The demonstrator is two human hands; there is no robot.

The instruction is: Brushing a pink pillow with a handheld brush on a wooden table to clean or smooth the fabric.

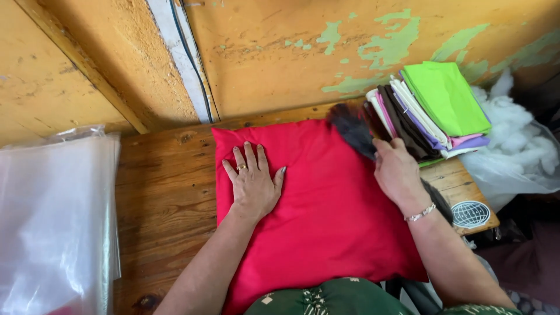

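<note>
Cushion (326, 216), red and stuffed, lies mid-frame on the wooden table (163, 204). My left hand (252, 182) presses flat on it, fingers spread, gripping nothing. My right hand (398, 173) closes around a dark brush (350, 129) at the cushion's upper right edge, so I judge I'm brushing it clean. Clear plastic bags (55, 221) sit far left; folded cloths (429, 111) upper right; a round globe sticker (470, 213) lower right.

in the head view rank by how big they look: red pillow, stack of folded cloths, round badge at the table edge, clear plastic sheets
1. red pillow
2. clear plastic sheets, cut off by the frame and nearer the camera, so unsure against the pillow
3. stack of folded cloths
4. round badge
</note>
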